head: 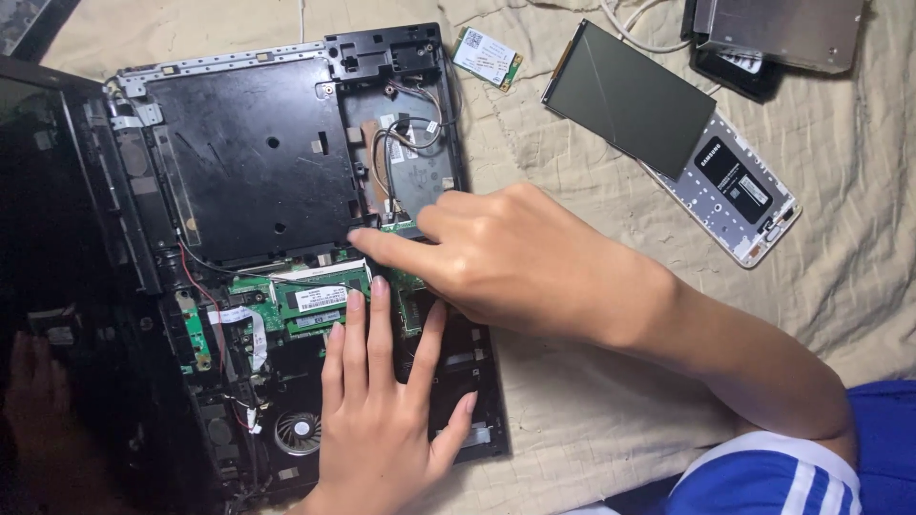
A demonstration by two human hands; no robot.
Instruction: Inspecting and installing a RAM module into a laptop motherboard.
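Left hand point(382, 420) flat, fingers spread on opened laptop point(258, 172); right hand point(506, 257) reaching across, fingers pinching green circuit board point(315, 296).

Dark rectangular glass screen panel point(630, 98) lies top centre on beige cloth, overlapping a white-framed device back point(739, 195) bearing a black label. White sticker on small green wireless card point(487, 55), top. White rectangular label on green memory module point(320, 298) inside laptop.

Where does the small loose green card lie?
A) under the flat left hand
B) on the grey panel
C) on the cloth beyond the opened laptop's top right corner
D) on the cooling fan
C: the small green card lies on the beige cloth, just past the opened laptop.
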